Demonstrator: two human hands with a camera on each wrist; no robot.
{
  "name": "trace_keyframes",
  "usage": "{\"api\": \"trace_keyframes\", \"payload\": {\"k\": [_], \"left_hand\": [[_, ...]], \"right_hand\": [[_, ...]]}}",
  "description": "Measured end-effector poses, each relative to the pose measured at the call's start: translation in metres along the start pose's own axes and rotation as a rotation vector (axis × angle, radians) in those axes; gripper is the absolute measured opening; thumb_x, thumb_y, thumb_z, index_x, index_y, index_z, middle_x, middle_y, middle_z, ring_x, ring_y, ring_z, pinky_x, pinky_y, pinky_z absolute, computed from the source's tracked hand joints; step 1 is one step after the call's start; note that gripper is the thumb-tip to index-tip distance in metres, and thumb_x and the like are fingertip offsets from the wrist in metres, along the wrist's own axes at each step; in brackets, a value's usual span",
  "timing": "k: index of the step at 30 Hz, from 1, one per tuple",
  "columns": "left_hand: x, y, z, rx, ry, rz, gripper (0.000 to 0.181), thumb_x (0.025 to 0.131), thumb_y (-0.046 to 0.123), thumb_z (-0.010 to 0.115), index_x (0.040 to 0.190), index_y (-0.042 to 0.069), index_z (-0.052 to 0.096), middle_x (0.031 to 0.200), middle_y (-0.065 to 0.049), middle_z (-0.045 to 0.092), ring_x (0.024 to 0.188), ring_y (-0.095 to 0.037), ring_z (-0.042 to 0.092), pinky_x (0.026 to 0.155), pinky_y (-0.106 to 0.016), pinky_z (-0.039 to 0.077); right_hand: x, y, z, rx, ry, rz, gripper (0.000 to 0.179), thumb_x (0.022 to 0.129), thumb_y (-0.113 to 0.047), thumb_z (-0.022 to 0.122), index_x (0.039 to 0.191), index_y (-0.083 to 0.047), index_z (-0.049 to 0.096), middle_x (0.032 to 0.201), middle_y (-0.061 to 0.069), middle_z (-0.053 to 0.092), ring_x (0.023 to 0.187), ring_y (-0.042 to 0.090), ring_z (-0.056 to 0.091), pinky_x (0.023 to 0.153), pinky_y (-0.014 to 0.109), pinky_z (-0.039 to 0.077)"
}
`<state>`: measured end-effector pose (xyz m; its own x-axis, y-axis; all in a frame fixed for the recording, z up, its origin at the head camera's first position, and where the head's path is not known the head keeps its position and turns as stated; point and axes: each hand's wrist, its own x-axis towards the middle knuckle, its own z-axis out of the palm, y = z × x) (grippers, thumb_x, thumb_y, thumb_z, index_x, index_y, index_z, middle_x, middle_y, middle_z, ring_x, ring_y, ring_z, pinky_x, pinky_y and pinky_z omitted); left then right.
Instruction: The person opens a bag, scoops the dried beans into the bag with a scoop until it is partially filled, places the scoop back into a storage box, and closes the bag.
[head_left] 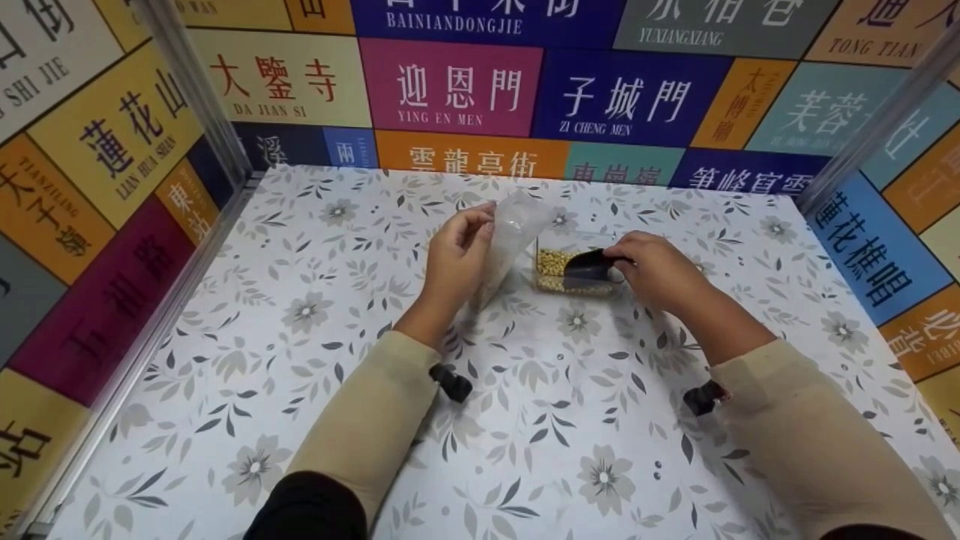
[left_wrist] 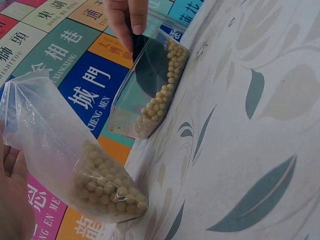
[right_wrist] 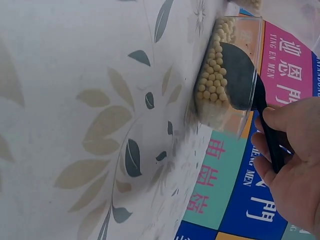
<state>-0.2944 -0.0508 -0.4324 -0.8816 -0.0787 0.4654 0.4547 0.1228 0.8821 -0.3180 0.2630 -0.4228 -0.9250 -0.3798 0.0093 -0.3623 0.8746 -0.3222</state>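
My left hand (head_left: 457, 255) holds the upper part of a clear plastic bag (head_left: 517, 221) that stands on the table. Round yellowish beans (left_wrist: 107, 187) fill its bottom, as the left wrist view shows. To the right of the bag sits a clear rectangular box (head_left: 577, 291) with more of these beans (right_wrist: 212, 75) in it. My right hand (head_left: 656, 270) grips the handle of a black scoop (head_left: 589, 264), whose blade is down inside the box among the beans. How much the blade carries cannot be told.
A white tablecloth with grey flowers and leaves (head_left: 525, 420) covers the table. Behind it rises a wall of coloured name panels (head_left: 450, 86), with similar side walls and metal corner posts (head_left: 202, 90) at left and right.
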Motion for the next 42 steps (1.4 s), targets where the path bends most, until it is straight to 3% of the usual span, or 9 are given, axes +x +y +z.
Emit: {"api": "trace_keyframes", "payload": {"k": [9, 15, 19, 27, 37, 42], "left_hand": [[0.0, 0.0, 0.0, 0.004, -0.008, 0.035, 0.013, 0.099, 0.009, 0.056, 0.107, 0.001, 0.063, 0.131, -0.009, 0.065, 0.126, -0.017, 0.06, 0.105, -0.024, 0.05], [0.0, 0.003, 0.0, 0.007, -0.003, 0.03, 0.014, 0.099, 0.009, 0.057, 0.106, -0.001, 0.063, 0.131, -0.01, 0.066, 0.125, -0.017, 0.06, 0.104, -0.023, 0.05], [-0.001, 0.004, 0.0, 0.003, -0.001, 0.022, 0.014, 0.099, 0.009, 0.057, 0.106, -0.001, 0.063, 0.131, -0.009, 0.066, 0.124, -0.015, 0.06, 0.104, -0.023, 0.05], [-0.001, 0.003, -0.001, -0.006, 0.005, 0.023, 0.013, 0.098, 0.009, 0.057, 0.105, 0.0, 0.064, 0.131, -0.009, 0.066, 0.124, -0.016, 0.06, 0.103, -0.022, 0.05], [0.0, 0.002, 0.0, -0.008, -0.002, 0.044, 0.014, 0.099, 0.009, 0.057, 0.105, -0.003, 0.063, 0.13, -0.011, 0.066, 0.123, -0.017, 0.061, 0.102, -0.023, 0.051], [0.001, 0.0, 0.0, -0.008, -0.004, 0.015, 0.012, 0.099, 0.01, 0.057, 0.105, 0.001, 0.063, 0.131, -0.008, 0.066, 0.123, -0.015, 0.061, 0.102, -0.023, 0.051]], "right_hand": [[0.011, -0.003, 0.016, 0.083, 0.016, -0.004, 0.034, 0.101, -0.015, 0.055, 0.134, -0.015, 0.061, 0.123, 0.006, 0.059, 0.116, 0.028, 0.057, 0.095, 0.048, 0.048], [0.013, -0.002, 0.027, 0.212, 0.016, 0.081, 0.033, 0.102, -0.02, 0.054, 0.134, -0.015, 0.061, 0.13, 0.006, 0.059, 0.122, 0.029, 0.055, 0.099, 0.05, 0.046], [0.015, -0.001, 0.032, 0.285, 0.044, 0.093, 0.032, 0.102, -0.02, 0.054, 0.132, -0.013, 0.062, 0.131, 0.009, 0.059, 0.123, 0.03, 0.054, 0.101, 0.05, 0.045], [0.016, 0.001, 0.04, 0.326, 0.1, 0.078, 0.032, 0.101, -0.018, 0.054, 0.131, -0.012, 0.063, 0.13, 0.01, 0.06, 0.123, 0.03, 0.054, 0.104, 0.049, 0.044], [0.01, 0.004, 0.04, 0.38, 0.118, 0.125, 0.034, 0.102, -0.026, 0.053, 0.135, -0.02, 0.061, 0.138, 0.005, 0.054, 0.131, 0.027, 0.049, 0.109, 0.049, 0.041], [0.007, 0.005, 0.039, 0.392, 0.142, 0.125, 0.033, 0.102, -0.028, 0.054, 0.133, -0.023, 0.062, 0.139, 0.003, 0.054, 0.133, 0.025, 0.048, 0.112, 0.047, 0.039]]}}
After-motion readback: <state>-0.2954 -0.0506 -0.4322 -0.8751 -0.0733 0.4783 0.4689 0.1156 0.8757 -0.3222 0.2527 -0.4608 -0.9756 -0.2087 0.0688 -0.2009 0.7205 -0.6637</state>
